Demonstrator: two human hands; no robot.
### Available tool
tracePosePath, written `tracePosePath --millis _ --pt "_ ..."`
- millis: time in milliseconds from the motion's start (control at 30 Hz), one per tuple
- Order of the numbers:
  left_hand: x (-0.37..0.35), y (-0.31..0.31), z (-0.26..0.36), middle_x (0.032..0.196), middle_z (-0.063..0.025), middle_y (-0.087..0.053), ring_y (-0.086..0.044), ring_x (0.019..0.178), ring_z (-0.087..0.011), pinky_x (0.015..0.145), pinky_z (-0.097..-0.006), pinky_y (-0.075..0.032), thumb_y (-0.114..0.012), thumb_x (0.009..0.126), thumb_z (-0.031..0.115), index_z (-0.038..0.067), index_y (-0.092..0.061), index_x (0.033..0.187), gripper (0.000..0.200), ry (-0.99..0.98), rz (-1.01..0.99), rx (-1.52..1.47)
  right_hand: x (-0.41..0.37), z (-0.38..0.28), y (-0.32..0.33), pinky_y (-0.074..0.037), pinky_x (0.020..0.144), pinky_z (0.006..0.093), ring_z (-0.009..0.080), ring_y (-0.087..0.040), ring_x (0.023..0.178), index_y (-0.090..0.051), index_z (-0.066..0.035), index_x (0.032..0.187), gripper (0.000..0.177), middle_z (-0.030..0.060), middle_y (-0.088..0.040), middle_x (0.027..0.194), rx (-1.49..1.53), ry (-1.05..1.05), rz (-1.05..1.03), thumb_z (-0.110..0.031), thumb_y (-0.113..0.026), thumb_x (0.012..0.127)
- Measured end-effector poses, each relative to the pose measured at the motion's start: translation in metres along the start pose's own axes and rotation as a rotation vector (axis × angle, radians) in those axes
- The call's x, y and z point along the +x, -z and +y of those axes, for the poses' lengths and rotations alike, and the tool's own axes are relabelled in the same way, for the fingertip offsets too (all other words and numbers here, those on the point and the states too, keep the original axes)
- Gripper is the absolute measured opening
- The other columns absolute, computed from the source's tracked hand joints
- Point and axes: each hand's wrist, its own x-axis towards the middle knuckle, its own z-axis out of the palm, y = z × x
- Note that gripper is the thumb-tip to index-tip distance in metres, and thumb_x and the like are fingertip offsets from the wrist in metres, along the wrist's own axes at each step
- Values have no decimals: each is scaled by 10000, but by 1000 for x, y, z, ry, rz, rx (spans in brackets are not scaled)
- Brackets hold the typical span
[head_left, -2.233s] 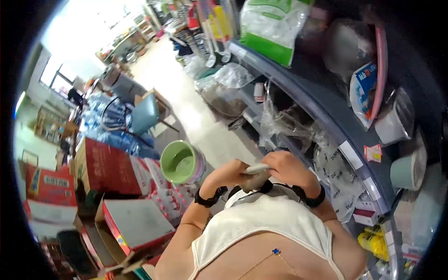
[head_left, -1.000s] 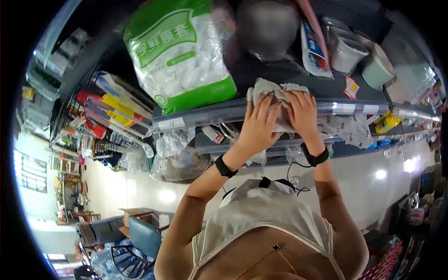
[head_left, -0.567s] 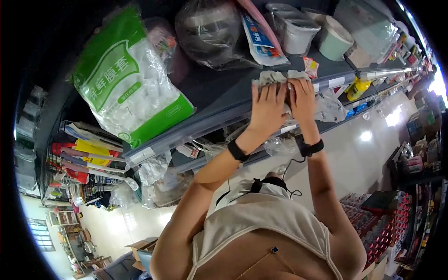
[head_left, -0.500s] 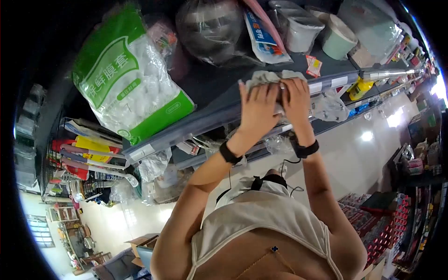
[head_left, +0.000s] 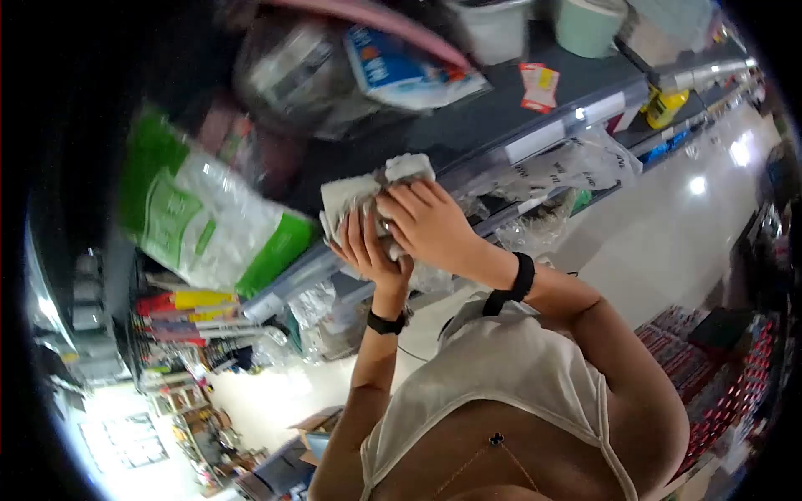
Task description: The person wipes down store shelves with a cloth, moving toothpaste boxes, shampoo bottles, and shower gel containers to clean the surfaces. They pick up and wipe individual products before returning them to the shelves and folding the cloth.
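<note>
A folded pale grey cloth is bunched at the front edge of the dark shelf. My left hand lies over its near side, fingers bent around the fabric. From the right, my right hand grips the same cloth, its fingers curled onto the top. The two hands almost touch. To the left of them sits a green and white plastic bag pack, blurred in this view. Behind the cloth is a clear-wrapped item with a blue and white packet.
A small red and yellow tag lies on the shelf, with a mint green container behind. Clear plastic wrap hangs along the shelf front. Lower left are racked goods; red-patterned boxes stand at right.
Both hands and the cloth have moved left along the shelf edge, closer to the green and white pack. The camera view has turned and shifted too.
</note>
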Motion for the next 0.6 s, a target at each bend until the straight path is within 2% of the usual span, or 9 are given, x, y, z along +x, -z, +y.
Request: tracePosePath --millis 100,133,233,267,433,567,600 --pt "-8 -29 15 1342 -181 -464 -361 1283 -399 1084 -571 -107 -354 912 526 55 -532 1249 606 -69 33 33 -12 31 23 -355 1009 411 277 -475 1131 -501 -54 1237 491 115 -499 1223 48 50 -5 -187 -603 775" --pt "-8 -36 22 1346 -185 -459 -351 1289 -405 1084 -571 -109 -340 918 534 55 -525 1253 613 -99 28 38 -20 43 28 -310 1057 413 263 -415 1245 -462 -66 1303 559 108 -449 1330 43 52 -67 -198 -604 779" --pt "-15 -65 42 1363 -211 -431 -309 1307 -444 1074 -572 -130 -326 924 552 56 -480 1288 634 -167 29 37 -42 78 52 -278 1081 408 233 -359 1311 -445 -73 1330 577 85 -402 1398 32 99 -102 -204 -592 787" --pt "-16 -74 50 1367 -219 -421 -304 1306 -450 1069 -574 -143 -329 925 549 49 -477 1289 636 -188 18 6 -50 88 58 -257 1094 401 198 -326 1339 -441 -82 1342 576 53 -370 1432 14 81 -129 -202 -579 795" --pt "-20 -112 94 1354 -236 -415 -327 1273 -461 1041 -580 -214 -377 912 537 21 -488 1268 637 -266 -51 63 -83 143 89 -259 1087 402 169 -337 1327 -459 -99 1335 556 14 -366 1435 -91 74 -111 -187 -571 798" --pt "-16 -139 129 1350 -232 -418 -340 1264 -451 1031 -586 -229 -393 917 440 19 -509 1248 548 -252 -70 64 -94 173 114 -251 1082 429 141 -341 1318 -483 -125 1322 535 -14 -374 1430 -178 49 -98 -195 -575 799" --pt "-12 -144 139 1350 -218 -430 -352 1265 -434 1041 -586 -206 -403 912 394 41 -528 1236 496 -253 -73 43 -95 181 122 -244 1085 434 138 -340 1317 -486 -128 1319 533 -17 -373 1430 -191 43 -100 -197 -576 799"
